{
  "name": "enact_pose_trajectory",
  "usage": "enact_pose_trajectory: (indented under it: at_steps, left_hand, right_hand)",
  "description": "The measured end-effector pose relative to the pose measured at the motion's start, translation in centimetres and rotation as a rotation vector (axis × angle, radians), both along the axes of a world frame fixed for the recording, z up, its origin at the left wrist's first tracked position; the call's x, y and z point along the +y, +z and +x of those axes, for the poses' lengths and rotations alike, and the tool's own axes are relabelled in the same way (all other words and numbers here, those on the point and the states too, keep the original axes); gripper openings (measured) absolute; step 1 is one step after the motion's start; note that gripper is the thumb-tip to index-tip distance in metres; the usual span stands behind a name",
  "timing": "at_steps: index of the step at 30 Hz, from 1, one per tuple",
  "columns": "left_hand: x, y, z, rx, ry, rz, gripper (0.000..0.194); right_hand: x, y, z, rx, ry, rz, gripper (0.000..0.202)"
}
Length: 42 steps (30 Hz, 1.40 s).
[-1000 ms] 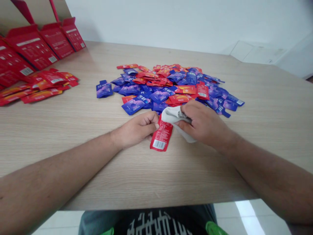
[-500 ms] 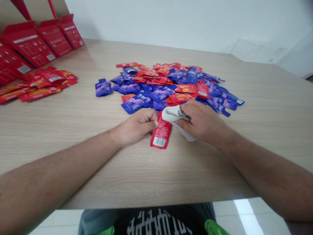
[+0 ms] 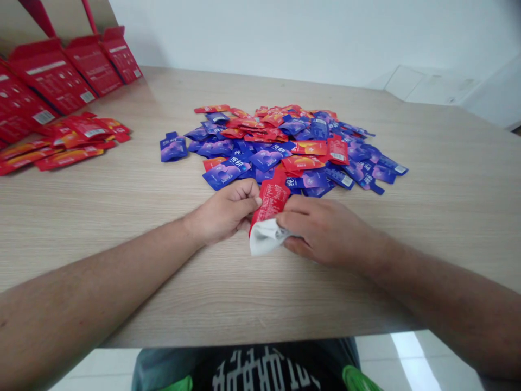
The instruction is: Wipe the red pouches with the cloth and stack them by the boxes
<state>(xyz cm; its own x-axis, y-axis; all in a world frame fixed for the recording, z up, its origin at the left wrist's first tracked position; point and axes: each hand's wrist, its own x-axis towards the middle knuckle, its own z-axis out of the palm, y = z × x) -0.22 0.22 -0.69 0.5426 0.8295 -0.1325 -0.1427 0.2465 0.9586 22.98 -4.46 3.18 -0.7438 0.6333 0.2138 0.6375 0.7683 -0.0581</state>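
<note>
A red sachet point(image 3: 272, 200) with small white print is gripped at its left edge by my left hand point(image 3: 228, 213), thumb on top and fingers curled. My right hand point(image 3: 325, 228) is closed on a white cloth point(image 3: 264, 237), which lies over the lower end of the sachet and hides its barcode. Just beyond both hands spreads a heap of purple sachets point(image 3: 266, 156) mixed with red and orange sachets point(image 3: 305, 163). A single purple sachet point(image 3: 173, 147) lies apart at the heap's left.
Red boxes point(image 3: 52, 73) with open flaps stand in a row at the back left. In front of them lies a pile of red-orange sachets point(image 3: 77, 136). The wooden table point(image 3: 252, 304) has its near edge by my lap, and a white wall point(image 3: 285, 38) rises behind.
My right hand has slid the cloth from the sachet's upper end down to its lower end, uncovering the top. My left hand has stayed on the sachet's left edge.
</note>
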Motion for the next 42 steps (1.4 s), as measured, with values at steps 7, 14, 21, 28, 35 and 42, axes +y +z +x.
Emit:
enact_pose_trajectory:
  at_steps: [7,14,21,28,35,42]
  left_hand:
    - [0.0,0.1,0.1,-0.032,0.005,-0.048,0.022]
    - [0.0,0.0,0.1,-0.038,-0.001,-0.034,0.021]
    - [0.1,-0.1,0.0,-0.068,0.013,-0.043,0.022]
    - [0.0,0.0,0.1,-0.075,0.031,-0.056,0.024]
    - [0.0,0.1,0.1,-0.077,0.032,-0.054,0.023]
    - [0.1,0.0,0.1,-0.098,0.045,-0.061,0.020]
  right_hand:
    - [0.2,0.0,0.4,0.036,-0.136,0.061,0.017]
    - [0.5,-0.1,0.5,0.007,-0.021,0.011,0.014]
    - [0.6,-0.2,0.6,-0.015,0.044,-0.037,0.010]
    - [1.3,-0.1,1.2,0.045,-0.135,0.025,0.017]
    - [1.3,-0.1,1.2,-0.015,-0.052,-0.018,0.013]
    - [1.6,-0.1,1.5,-0.017,0.014,-0.057,0.013]
